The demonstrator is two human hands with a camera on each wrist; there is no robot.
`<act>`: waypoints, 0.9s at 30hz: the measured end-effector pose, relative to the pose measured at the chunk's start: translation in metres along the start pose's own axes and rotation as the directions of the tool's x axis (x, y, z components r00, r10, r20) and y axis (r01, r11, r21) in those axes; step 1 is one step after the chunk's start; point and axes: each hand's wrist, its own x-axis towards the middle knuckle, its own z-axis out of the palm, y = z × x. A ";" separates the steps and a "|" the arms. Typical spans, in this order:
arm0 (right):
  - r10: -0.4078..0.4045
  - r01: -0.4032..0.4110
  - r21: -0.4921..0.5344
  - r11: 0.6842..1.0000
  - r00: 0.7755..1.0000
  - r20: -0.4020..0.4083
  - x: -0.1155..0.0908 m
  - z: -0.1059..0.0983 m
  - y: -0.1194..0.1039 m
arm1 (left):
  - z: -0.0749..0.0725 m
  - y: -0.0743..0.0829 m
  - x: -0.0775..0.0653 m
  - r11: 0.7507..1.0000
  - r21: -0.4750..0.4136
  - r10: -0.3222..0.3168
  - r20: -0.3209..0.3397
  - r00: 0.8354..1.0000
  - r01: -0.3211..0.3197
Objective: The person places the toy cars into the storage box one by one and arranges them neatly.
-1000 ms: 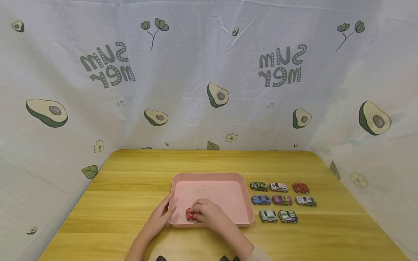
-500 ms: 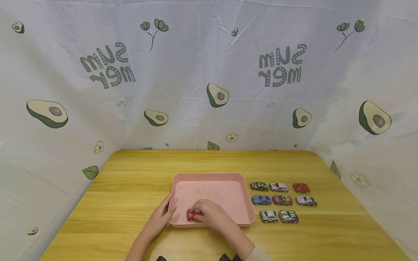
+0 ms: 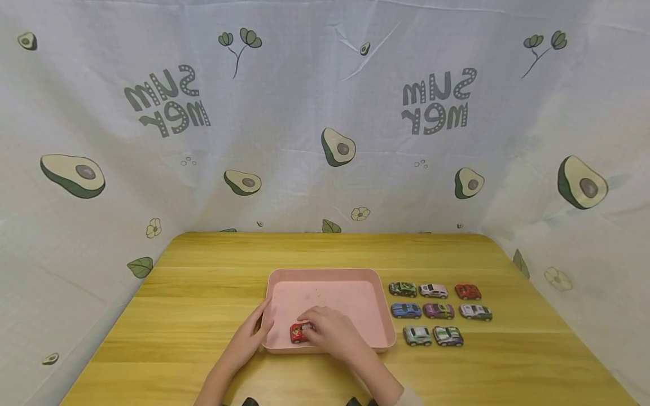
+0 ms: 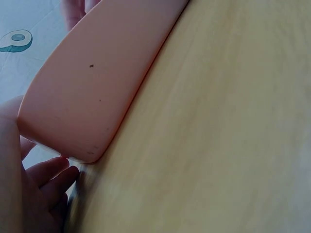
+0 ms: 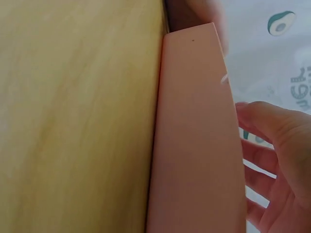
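Note:
A pink rectangular tray (image 3: 330,274) sits on the table. My left hand (image 3: 249,337) holds its left wall near the front corner, thumb over the rim and fingers outside; the left wrist view shows these fingers (image 4: 54,180) against the wall. Inside the tray, near its front left, is a small red toy car (image 3: 297,332). My right hand (image 3: 332,332) is over the car's right end, with thumb and fingers spread apart around it. In the right wrist view the front wall (image 5: 194,136) hides the car, and the right fingers (image 5: 257,160) look loose.
Several toy cars stand in rows right of the tray, among them a blue car (image 3: 406,310), a purple car (image 3: 439,311) and another red car (image 3: 468,291). A printed white curtain (image 3: 284,124) hangs behind the wooden table (image 3: 203,282).
My right hand has loosened from the red car and shifted slightly up and right, so more of the car shows. My left hand and the tray stay where they were.

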 end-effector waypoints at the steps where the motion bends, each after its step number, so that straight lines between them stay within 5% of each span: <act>1: -0.015 0.014 -0.019 1.000 1.000 -0.021 0.000 -0.001 0.000 | 0.000 0.000 0.000 1.000 -0.003 0.000 0.001 1.000 0.000; 6: -0.065 0.056 -0.070 0.996 0.989 -0.136 -0.004 -0.010 0.003 | 0.000 -0.001 0.001 1.000 -0.007 0.005 0.001 1.000 -0.005; 12: -0.022 0.017 -0.022 1.000 0.966 -0.257 -0.013 -0.022 0.010 | 0.001 -0.001 0.003 1.000 -0.013 0.016 0.006 1.000 -0.016; 23: -0.049 0.024 -0.057 0.998 0.880 -0.472 -0.031 -0.034 0.031 | 0.000 -0.001 0.000 1.000 -0.022 0.006 0.011 1.000 -0.006; 27: -0.013 -0.003 -0.032 0.999 0.876 -0.482 -0.039 -0.040 0.036 | 0.000 -0.001 -0.001 1.000 -0.025 0.003 0.011 1.000 -0.002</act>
